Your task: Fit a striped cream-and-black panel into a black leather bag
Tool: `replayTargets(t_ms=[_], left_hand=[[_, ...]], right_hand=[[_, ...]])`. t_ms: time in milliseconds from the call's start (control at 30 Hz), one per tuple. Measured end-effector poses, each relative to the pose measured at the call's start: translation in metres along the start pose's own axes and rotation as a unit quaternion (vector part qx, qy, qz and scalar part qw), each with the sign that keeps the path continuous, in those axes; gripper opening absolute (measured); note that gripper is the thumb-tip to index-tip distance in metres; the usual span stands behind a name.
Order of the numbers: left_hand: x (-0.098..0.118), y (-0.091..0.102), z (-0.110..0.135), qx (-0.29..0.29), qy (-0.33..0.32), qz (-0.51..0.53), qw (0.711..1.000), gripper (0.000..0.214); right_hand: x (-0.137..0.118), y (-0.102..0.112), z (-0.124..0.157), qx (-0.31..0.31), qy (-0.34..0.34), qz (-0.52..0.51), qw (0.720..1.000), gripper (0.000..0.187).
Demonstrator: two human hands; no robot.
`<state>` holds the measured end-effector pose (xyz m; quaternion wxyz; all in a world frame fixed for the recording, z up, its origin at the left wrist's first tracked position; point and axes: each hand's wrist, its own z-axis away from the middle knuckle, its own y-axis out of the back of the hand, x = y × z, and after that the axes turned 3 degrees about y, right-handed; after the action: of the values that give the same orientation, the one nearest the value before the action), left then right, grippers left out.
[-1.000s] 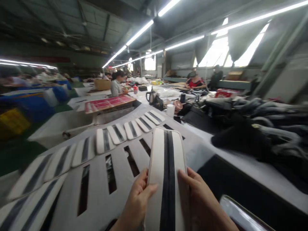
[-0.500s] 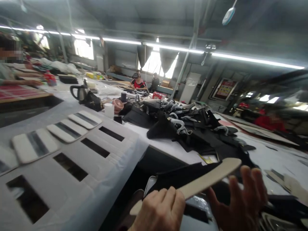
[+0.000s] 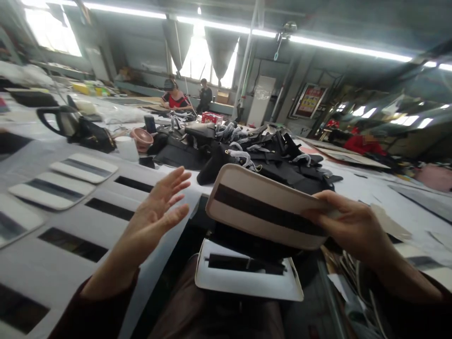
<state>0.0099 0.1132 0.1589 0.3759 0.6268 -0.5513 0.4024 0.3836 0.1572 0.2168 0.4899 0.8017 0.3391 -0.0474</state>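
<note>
My right hand (image 3: 348, 223) grips the right end of a beige rounded panel (image 3: 261, 188) with a dark stripe along its length. The panel is held up, tilted, its striped face towards me. My left hand (image 3: 160, 202) is raised to the left of it, fingers apart, holding nothing. Below the panel, a shallow white tray-like box (image 3: 247, 287) with a dark slot in its middle sits above my lap. Part of a black piece between panel and box is hidden. Similar striped panels (image 3: 84, 167) lie in a row on the white-covered table at left.
Dark rectangular slots (image 3: 72, 244) run along the white table cover at left. Black bags (image 3: 268, 150) with wrapped handles are heaped ahead. A kettle (image 3: 65, 123), a pink bowl (image 3: 141, 138) and a white cup (image 3: 127, 149) stand at left. People (image 3: 176, 100) sit further back.
The panel has turned from edge-on to show its striped face. My left hand has let go of it and moved left; my right hand now grips it. The view has swung right.
</note>
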Motion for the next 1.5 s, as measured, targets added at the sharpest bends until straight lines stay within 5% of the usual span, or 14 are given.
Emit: replayTargets(t_ms=[133,267,633,833,1100,1267,1500], left_hand=[[-0.056,-0.012,0.000,-0.122,0.080,0.002,0.989,0.073],[-0.089,-0.036,-0.001,-0.166,0.093,-0.050,0.980,0.023],[-0.100,-0.051,0.000,-0.140,0.046,-0.214,0.966,0.008],[-0.118,-0.066,0.010,-0.166,0.018,-0.340,0.925,0.012],[-0.142,-0.083,0.029,-0.192,0.015,-0.390,0.900,0.023],[-0.158,-0.063,0.043,-0.112,0.068,-0.333,0.934,0.039],[-0.175,-0.050,0.078,-0.044,0.141,-0.260,0.954,0.023]], right_hand=[[0.011,-0.015,-0.006,-0.062,-0.108,-0.156,0.980,0.042],[0.025,-0.031,-0.007,-0.090,-0.151,-0.260,0.949,0.045],[0.064,-0.054,0.015,-0.113,-0.246,-0.326,0.906,0.045],[0.079,-0.066,0.027,-0.130,-0.279,-0.322,0.896,0.051],[0.099,-0.070,0.038,-0.173,-0.233,-0.253,0.923,0.043],[0.093,-0.073,0.032,-0.174,-0.205,-0.208,0.941,0.047],[0.090,-0.069,0.029,-0.169,-0.140,-0.102,0.970,0.045]])
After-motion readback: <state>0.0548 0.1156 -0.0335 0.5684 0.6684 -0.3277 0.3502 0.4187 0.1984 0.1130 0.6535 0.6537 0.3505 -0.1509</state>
